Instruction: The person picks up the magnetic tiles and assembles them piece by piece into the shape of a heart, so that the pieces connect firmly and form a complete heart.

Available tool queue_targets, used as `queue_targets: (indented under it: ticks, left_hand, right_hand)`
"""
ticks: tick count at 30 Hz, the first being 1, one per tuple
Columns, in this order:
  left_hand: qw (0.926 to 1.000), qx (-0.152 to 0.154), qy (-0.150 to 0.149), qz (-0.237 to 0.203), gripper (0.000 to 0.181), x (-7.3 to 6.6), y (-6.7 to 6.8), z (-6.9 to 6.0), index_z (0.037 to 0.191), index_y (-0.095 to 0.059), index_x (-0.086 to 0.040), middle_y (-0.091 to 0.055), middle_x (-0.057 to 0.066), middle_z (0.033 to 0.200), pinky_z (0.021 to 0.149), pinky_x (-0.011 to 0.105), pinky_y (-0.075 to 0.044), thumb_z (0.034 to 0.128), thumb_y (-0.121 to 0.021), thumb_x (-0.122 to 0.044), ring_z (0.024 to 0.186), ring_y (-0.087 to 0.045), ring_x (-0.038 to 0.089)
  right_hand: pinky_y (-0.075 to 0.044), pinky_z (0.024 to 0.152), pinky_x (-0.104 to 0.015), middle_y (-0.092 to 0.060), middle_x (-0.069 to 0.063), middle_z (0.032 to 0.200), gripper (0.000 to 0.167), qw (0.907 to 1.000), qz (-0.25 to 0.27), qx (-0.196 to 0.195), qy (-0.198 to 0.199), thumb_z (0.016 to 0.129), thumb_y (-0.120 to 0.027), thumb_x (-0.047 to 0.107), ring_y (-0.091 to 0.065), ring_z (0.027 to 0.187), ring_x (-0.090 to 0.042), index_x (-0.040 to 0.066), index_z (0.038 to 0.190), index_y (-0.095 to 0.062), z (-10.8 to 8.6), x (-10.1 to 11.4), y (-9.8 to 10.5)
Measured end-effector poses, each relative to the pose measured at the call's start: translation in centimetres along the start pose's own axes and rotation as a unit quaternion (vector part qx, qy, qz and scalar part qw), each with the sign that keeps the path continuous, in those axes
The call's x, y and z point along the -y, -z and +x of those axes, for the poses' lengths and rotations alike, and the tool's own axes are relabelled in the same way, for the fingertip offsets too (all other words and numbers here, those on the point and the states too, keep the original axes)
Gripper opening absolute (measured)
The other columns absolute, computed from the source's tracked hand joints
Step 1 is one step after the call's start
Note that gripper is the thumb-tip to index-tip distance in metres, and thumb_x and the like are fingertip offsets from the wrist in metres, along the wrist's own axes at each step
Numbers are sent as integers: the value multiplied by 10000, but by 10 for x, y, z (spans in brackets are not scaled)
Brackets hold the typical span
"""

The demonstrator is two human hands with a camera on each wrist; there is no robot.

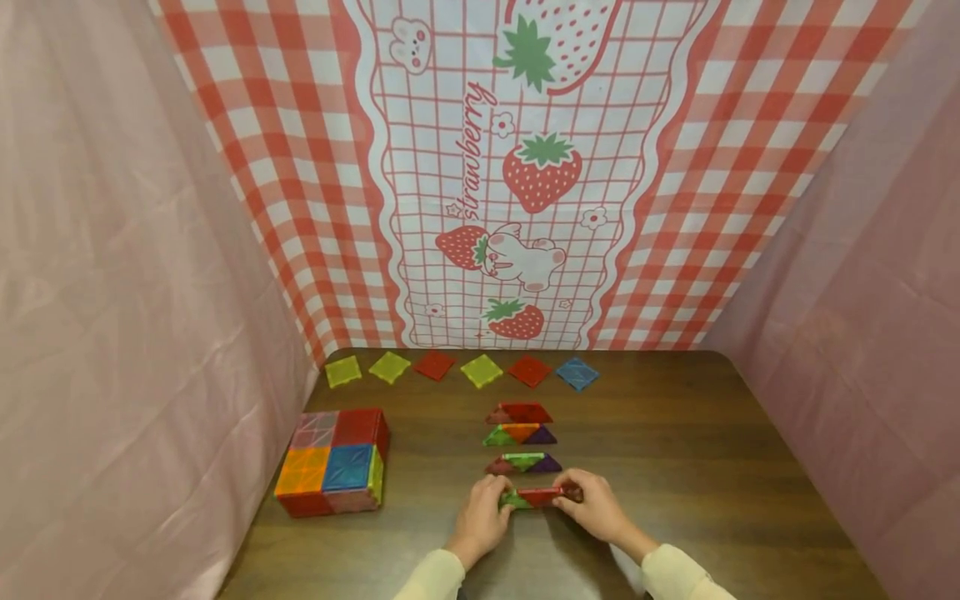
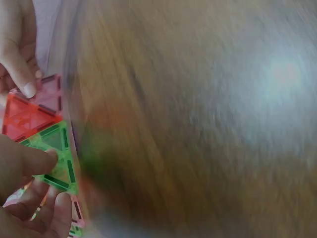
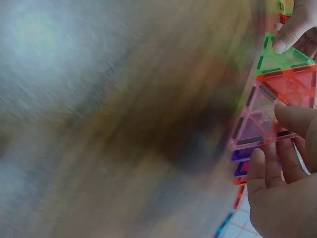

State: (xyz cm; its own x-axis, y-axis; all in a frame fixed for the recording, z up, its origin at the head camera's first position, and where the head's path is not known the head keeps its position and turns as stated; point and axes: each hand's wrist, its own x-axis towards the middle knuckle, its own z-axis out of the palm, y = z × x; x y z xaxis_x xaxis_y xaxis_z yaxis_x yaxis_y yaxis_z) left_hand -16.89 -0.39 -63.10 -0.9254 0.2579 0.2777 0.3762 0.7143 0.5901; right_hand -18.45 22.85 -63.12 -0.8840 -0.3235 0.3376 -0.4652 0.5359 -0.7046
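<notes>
The left hand (image 1: pixel 482 515) pinches a green triangular tile (image 2: pixel 57 141) and the right hand (image 1: pixel 596 504) a pink tile (image 3: pixel 252 126), with a red tile (image 1: pixel 540 497) edge to edge between them, over the table's (image 1: pixel 675 467) near middle. Beyond are three tile strips (image 1: pixel 520 433); far back, six square tiles (image 1: pixel 481 371) in a row; left, a block of tiles (image 1: pixel 330 462).
</notes>
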Motion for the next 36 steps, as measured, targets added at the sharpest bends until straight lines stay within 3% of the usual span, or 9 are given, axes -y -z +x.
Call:
queue_targets:
  ticks: [3, 6, 14, 19, 26, 28, 30, 33, 36]
  left_hand:
    - [9990, -275, -260, 218, 173, 2, 3, 4, 930, -696, -121, -627, -26, 883, 726, 312, -546, 816, -801, -44, 839, -627, 156]
    - [9988, -348, -282, 211, 134, 4, 5, 8, 934, -707, -114, -635, -16, 900, 738, 324, -551, 840, -789, -64, 849, -632, 163]
    - [9987, 26, -204, 461, 97, 12, 4, 9, 910, -709, -108, -664, -6, 904, 747, 318, -545, 853, -787, -104, 839, -615, 164]
    - [9971, 111, -321, 682, 107, 12, 5, 11, 928, -713, -124, -670, -12, 912, 756, 326, -542, 856, -791, -141, 843, -621, 170]
    - [9927, 302, -738, 906, 140, 3, 5, 16, 962, -712, -181, -658, -58, 907, 736, 295, -516, 919, -736, -312, 839, -611, 123]
    - [9921, 198, -827, 926, 131, 2, 3, 18, 935, -709, -193, -651, -68, 890, 726, 277, -515, 923, -724, -323, 821, -602, 114]
    - [9912, 80, -910, 957, 121, 1, 2, 18, 907, -707, -201, -646, -75, 871, 714, 265, -519, 914, -730, -320, 800, -598, 107]
    - [9901, -40, -1009, 977, 116, -1, 0, 18, 889, -710, -203, -643, -77, 848, 684, 259, -514, 895, -742, -314, 777, -597, 107]
    - [9904, 2, -1033, 922, 119, -4, -2, 15, 896, -721, -198, -640, -75, 834, 660, 247, -504, 885, -747, -314, 757, -594, 104]
  right_hand:
    - [-528, 593, -217, -678, 35, 833, 247, 9986, -185, -257, 419, 760, -844, -8, -594, 722, -6, 145, 894, -704, 7, 0, -1]
    - [-542, 603, -232, -674, 43, 840, 240, 9978, -283, -330, 498, 769, -840, 3, -605, 736, -16, 154, 903, -710, 13, 0, -1]
    - [-501, 657, -225, -677, 73, 877, 112, 9961, -782, 401, -44, 845, -806, 105, -576, 774, 15, 155, 904, -725, 8, -10, -7]
    - [-492, 656, -238, -677, 79, 857, 92, 9952, -879, 422, 88, 854, -797, 114, -568, 764, 7, 160, 873, -720, 7, -14, -11]
    - [-506, 673, -239, -693, 71, 906, 84, 9956, -677, 637, 75, 877, -782, 131, -593, 802, -1, 161, 938, -733, 8, -14, -12]
    - [-498, 678, -233, -659, 72, 920, 180, 9970, -604, 398, 282, 838, -762, 34, -577, 813, -11, 153, 959, -701, 8, -15, -12]
    - [-482, 673, -217, -620, 70, 942, 305, 9966, -574, -101, 582, 743, -711, -68, -558, 821, -30, 138, 962, -662, 8, -17, -10]
    - [-460, 661, -194, -577, 47, 960, 426, 9875, -689, -1040, 958, 603, -625, -116, -549, 820, -97, 104, 967, -617, 13, -24, 1]
    - [-477, 687, -229, -601, 11, 974, 411, 9768, -1065, -1652, 855, 631, -624, -108, -576, 839, -152, 75, 999, -643, 24, -34, 20]
